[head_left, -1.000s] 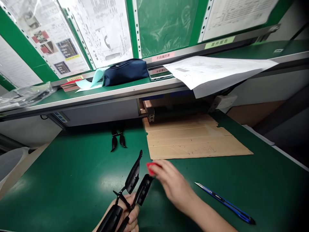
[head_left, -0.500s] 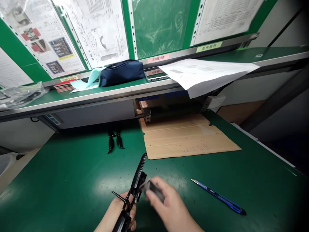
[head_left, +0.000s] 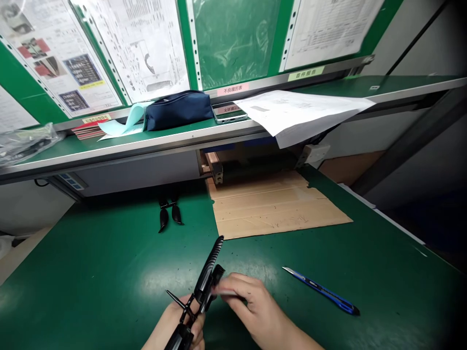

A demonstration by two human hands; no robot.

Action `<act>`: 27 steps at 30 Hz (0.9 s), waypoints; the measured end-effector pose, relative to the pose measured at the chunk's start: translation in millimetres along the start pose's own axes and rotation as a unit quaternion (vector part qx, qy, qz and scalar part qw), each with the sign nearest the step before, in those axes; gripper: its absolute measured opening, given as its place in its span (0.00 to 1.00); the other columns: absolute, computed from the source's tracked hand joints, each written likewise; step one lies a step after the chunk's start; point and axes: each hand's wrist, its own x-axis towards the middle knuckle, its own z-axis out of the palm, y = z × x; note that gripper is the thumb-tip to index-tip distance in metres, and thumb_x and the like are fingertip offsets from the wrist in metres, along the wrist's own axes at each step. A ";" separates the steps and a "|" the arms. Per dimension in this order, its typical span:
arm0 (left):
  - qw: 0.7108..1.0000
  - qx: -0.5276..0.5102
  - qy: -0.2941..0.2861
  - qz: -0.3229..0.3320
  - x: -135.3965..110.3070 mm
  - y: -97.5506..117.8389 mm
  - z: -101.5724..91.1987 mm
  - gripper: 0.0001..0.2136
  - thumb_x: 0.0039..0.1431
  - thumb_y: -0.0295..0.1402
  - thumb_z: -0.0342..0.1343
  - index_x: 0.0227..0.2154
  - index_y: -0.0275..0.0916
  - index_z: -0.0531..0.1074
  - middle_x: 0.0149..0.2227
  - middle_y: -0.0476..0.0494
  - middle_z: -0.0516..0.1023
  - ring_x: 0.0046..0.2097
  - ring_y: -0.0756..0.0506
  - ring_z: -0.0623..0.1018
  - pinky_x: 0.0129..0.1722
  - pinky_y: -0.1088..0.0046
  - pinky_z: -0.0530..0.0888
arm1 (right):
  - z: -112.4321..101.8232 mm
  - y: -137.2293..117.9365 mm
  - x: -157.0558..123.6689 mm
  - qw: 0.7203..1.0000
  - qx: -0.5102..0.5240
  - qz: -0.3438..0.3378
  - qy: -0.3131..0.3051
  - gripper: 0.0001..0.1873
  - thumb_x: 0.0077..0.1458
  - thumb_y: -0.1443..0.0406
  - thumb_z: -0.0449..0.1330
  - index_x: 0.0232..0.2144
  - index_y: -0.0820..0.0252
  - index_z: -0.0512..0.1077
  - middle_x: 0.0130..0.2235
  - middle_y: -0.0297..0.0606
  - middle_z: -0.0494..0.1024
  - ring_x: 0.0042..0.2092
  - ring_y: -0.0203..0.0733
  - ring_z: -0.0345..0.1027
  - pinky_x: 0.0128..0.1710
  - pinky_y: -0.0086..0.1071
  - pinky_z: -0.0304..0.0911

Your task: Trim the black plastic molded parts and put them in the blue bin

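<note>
My left hand (head_left: pixel 173 316) is closed around a long black moulded plastic part (head_left: pixel 207 272) with a ribbed, blade-like upper end and a thin cross rod. The part slants up from the bottom edge of the view. Close on its right side, my right hand (head_left: pixel 259 306) pinches a small grey flat piece (head_left: pixel 228 292), seen edge-on and smeared by motion. Its tip is at the black part's edge; whether they touch I cannot tell. To the right, a blue utility knife (head_left: pixel 324 290) lies on the green table with its blade showing.
Farther back on the table (head_left: pixel 109 262) lie a black part with two curved lobes (head_left: pixel 170 217) and a flat cardboard sheet (head_left: pixel 277 206). Above, a shelf bears a navy pouch (head_left: pixel 178 111), a phone (head_left: pixel 229 113) and overhanging paper (head_left: pixel 302 114). Small dark specks dot the table.
The grey piece in my right hand has turned from its broad face to edge-on, still beside the black part. The whole view has shifted slightly.
</note>
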 end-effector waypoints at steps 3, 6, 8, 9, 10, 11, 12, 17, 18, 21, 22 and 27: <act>1.000 -0.005 0.002 -0.017 2.7 -7.0 0.1 0.19 0.46 0.45 0.65 0.33 0.34 0.73 0.09 0.56 0.62 0.11 0.55 0.56 0.13 0.76 0.55 | -3.8 1.0 0.1 1.000 0.017 0.008 0.016 0.13 0.61 0.68 0.50 0.37 0.52 0.75 0.35 0.34 0.75 0.37 0.38 0.69 0.39 0.30 0.64; 1.000 0.006 -0.003 -0.010 4.5 -5.1 1.9 0.21 0.41 0.46 0.67 0.31 0.33 0.74 0.09 0.55 0.61 0.11 0.55 0.56 0.13 0.76 0.55 | -1.6 2.4 -0.1 0.998 0.012 0.006 0.056 0.13 0.61 0.69 0.49 0.38 0.54 0.73 0.35 0.34 0.74 0.36 0.37 0.68 0.38 0.29 0.63; 0.999 0.003 -0.015 0.029 3.2 5.6 0.4 0.21 0.39 0.46 0.68 0.30 0.35 0.74 0.10 0.56 0.62 0.12 0.55 0.57 0.15 0.76 0.55 | -1.8 5.9 -3.1 1.000 0.001 -0.006 0.001 0.14 0.61 0.70 0.49 0.38 0.53 0.73 0.36 0.34 0.75 0.37 0.37 0.68 0.39 0.29 0.63; 0.998 -0.002 -0.024 0.057 1.5 13.5 -1.6 0.20 0.40 0.46 0.68 0.32 0.36 0.74 0.10 0.57 0.62 0.12 0.56 0.56 0.16 0.76 0.56 | -3.8 9.3 -5.2 0.999 -0.013 -0.008 -0.030 0.14 0.61 0.70 0.49 0.38 0.52 0.73 0.36 0.33 0.75 0.38 0.37 0.68 0.40 0.30 0.63; 0.995 -0.004 -0.033 0.089 -1.0 22.4 -4.3 0.20 0.42 0.46 0.67 0.34 0.38 0.74 0.10 0.58 0.62 0.12 0.56 0.56 0.17 0.76 0.56 | -7.2 14.0 -7.4 0.998 -0.035 -0.004 -0.053 0.13 0.61 0.69 0.50 0.39 0.51 0.73 0.37 0.33 0.75 0.39 0.38 0.68 0.41 0.31 0.63; 0.992 0.013 -0.038 0.119 -4.1 31.4 -7.3 0.21 0.45 0.47 0.65 0.38 0.40 0.73 0.11 0.59 0.61 0.13 0.56 0.55 0.18 0.75 0.57 | -12.0 19.5 -9.2 0.996 -0.060 0.007 -0.064 0.12 0.60 0.68 0.52 0.41 0.50 0.73 0.38 0.34 0.75 0.41 0.40 0.68 0.42 0.32 0.63; 0.988 0.045 -0.038 0.143 -7.7 39.6 -10.1 0.22 0.47 0.48 0.62 0.42 0.42 0.72 0.11 0.60 0.61 0.13 0.56 0.54 0.19 0.74 0.58 | -18.1 25.2 -10.3 0.994 -0.083 0.026 -0.060 0.12 0.59 0.66 0.55 0.44 0.49 0.71 0.41 0.35 0.74 0.44 0.42 0.67 0.44 0.34 0.63; 0.930 0.338 0.022 0.143 -25.2 55.5 -7.4 0.31 0.53 0.44 0.59 0.59 0.40 0.60 0.17 0.57 0.60 0.20 0.53 0.57 0.24 0.73 0.53 | -51.1 26.5 1.0 0.992 -0.120 0.043 0.022 0.12 0.64 0.61 0.48 0.46 0.49 0.68 0.49 0.38 0.70 0.52 0.43 0.62 0.51 0.38 0.60; 0.903 0.410 0.026 0.124 -26.8 54.8 -2.0 0.33 0.54 0.43 0.59 0.61 0.40 0.57 0.19 0.57 0.61 0.22 0.52 0.58 0.25 0.73 0.53 | -53.6 19.2 5.9 0.991 -0.133 0.015 0.016 0.13 0.64 0.60 0.47 0.45 0.50 0.68 0.49 0.38 0.70 0.52 0.42 0.62 0.52 0.38 0.59; 0.809 0.581 0.006 0.092 -26.3 53.4 19.1 0.36 0.55 0.38 0.56 0.64 0.42 0.48 0.23 0.56 0.63 0.26 0.51 0.61 0.27 0.74 0.55 | -45.9 -3.4 20.5 0.971 -0.214 -0.065 -0.083 0.17 0.55 0.53 0.59 0.46 0.49 0.69 0.46 0.37 0.73 0.50 0.45 0.63 0.50 0.39 0.58; 0.792 0.603 -0.004 0.097 -24.8 53.9 25.7 0.37 0.55 0.36 0.56 0.65 0.44 0.46 0.24 0.56 0.64 0.27 0.51 0.63 0.27 0.74 0.57 | -39.0 -7.0 24.5 0.958 -0.248 -0.072 -0.126 0.20 0.49 0.52 0.63 0.43 0.50 0.70 0.43 0.36 0.74 0.46 0.46 0.66 0.48 0.38 0.59; 0.767 0.621 0.016 0.158 -15.0 57.0 35.5 0.28 0.51 0.39 0.59 0.55 0.44 0.60 0.27 0.54 0.71 0.29 0.49 0.69 0.27 0.75 0.60 | -2.8 19.7 32.1 0.907 -0.385 -0.040 -0.166 0.09 0.44 0.62 0.64 0.25 0.56 0.67 0.24 0.30 0.72 0.25 0.36 0.62 0.28 0.31 0.49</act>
